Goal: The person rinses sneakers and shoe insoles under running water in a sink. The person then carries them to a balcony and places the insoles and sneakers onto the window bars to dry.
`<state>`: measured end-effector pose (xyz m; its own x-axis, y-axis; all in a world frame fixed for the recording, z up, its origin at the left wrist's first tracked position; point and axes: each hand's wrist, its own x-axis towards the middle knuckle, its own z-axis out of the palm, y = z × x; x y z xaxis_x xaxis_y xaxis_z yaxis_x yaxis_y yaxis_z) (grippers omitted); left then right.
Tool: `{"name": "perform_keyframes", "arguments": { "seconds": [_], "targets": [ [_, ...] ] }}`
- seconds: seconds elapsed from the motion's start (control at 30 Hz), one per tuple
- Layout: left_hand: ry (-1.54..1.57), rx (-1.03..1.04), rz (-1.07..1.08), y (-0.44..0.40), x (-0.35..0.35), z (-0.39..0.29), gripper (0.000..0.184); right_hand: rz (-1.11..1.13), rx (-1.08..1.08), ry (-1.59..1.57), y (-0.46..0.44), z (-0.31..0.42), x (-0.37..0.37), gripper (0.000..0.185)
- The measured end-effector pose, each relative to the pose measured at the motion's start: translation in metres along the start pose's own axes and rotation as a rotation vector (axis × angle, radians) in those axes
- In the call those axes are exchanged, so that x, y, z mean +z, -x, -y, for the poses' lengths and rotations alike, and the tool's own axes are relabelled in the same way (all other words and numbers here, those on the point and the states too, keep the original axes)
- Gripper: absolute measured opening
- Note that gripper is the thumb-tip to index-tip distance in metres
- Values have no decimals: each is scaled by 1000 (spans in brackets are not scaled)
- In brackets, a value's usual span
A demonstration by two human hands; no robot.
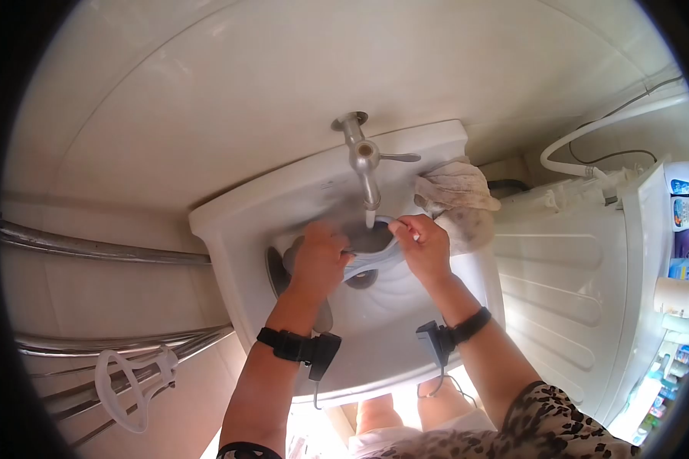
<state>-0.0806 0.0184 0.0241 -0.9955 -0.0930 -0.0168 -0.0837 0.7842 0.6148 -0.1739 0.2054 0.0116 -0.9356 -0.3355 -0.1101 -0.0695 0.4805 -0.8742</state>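
Note:
Beneath the tap, a soft grey item (pixel 375 265), which looks like a shoe, has its dark oval opening turned up toward the spout. My right hand (pixel 425 245) pinches the right end of its rim. On the other side my left hand (pixel 318 249), smeared by motion, has its fingers closed at the left end of the rim. Water runs from the metal tap (pixel 367 180) into the opening. Left of my left hand, a dark, flat, sole-shaped piece (pixel 275 271) leans on the basin wall. Another grey piece (pixel 324 315) shows partly behind my left forearm.
The white sink (pixel 406 336) surrounds both hands, with its drain (pixel 361 278) below the grey item. A crumpled cloth (pixel 455 191) drapes over the back right corner. To the right stands a white washing machine (pixel 551 268); metal rails (pixel 115 336) line the left wall.

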Motion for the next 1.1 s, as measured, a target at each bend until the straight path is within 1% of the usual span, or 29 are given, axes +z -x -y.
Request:
{"name": "perform_keyframes", "arguments": {
  "seconds": [0.07, 0.1, 0.13, 0.2, 0.3, 0.4, 0.43, 0.5, 0.57, 0.6, 0.63, 0.7, 0.73, 0.8, 0.83, 0.9, 0.93, 1.0, 1.03, 1.1],
  "targets": [
    [259, -107, -49, -1, 8, 8, 20, 53, -43, -248, -7, -29, 2, 37],
    [388, -163, -69, 0, 8, 9, 20, 52, -98, -225, -5, -30, 6, 37],
    [448, -197, -42, 0, 6, 14, 18, 50, -156, -203, -1, -31, 12, 37],
    [571, -264, 11, -4, -4, 25, 15, 77, -103, -167, -4, -28, 14, 43],
    [661, -471, -70, -12, -13, 28, 13, 288, 17, -163, -16, -13, 18, 43],
    [523, -466, -215, -12, -4, 38, 18, 365, 266, -53, -25, -18, 35, 40],
    [429, -474, -238, -10, 2, 41, 19, 384, 342, -27, -25, -14, 36, 40],
    [241, -485, -285, -8, 15, 49, 20, 356, 320, -154, -25, -43, 51, 43],
    [124, -506, -266, -11, 26, 53, 25, 306, 402, -325, -15, -43, 51, 47],
    [64, -517, -258, -12, 32, 57, 28, 268, 493, -434, -7, -21, 42, 49],
    [57, -498, -259, -14, 41, 59, 30, 232, 584, -544, 1, -7, 38, 50],
    [45, -462, -264, -19, 57, 60, 34, 252, 577, -551, 13, -17, 31, 50],
    [89, -315, -279, -22, 57, 52, 35, 258, 575, -554, 17, -21, 24, 50],
    [174, -15, -309, -27, 50, 38, 40, 226, 614, -735, 17, -27, 4, 51],
    [146, -115, -205, -24, 45, 35, 43, 210, 633, -824, 17, -27, -5, 51],
    [86, -308, 6, -16, 31, 32, 51, 83, 662, -843, 25, -24, -23, 52],
    [211, -446, 163, -16, 21, 39, 54, 18, 676, -853, 31, -22, -30, 53],
    [463, -718, 479, -19, 2, 55, 63, -120, 635, -850, 41, -20, -40, 53],
    [684, -873, 469, -16, -1, 51, 61, -189, 613, -850, 45, -13, -44, 53],
    [1124, -1175, 423, -7, -5, 39, 58, -203, 531, -856, 52, -5, -45, 56]
  ]
}}
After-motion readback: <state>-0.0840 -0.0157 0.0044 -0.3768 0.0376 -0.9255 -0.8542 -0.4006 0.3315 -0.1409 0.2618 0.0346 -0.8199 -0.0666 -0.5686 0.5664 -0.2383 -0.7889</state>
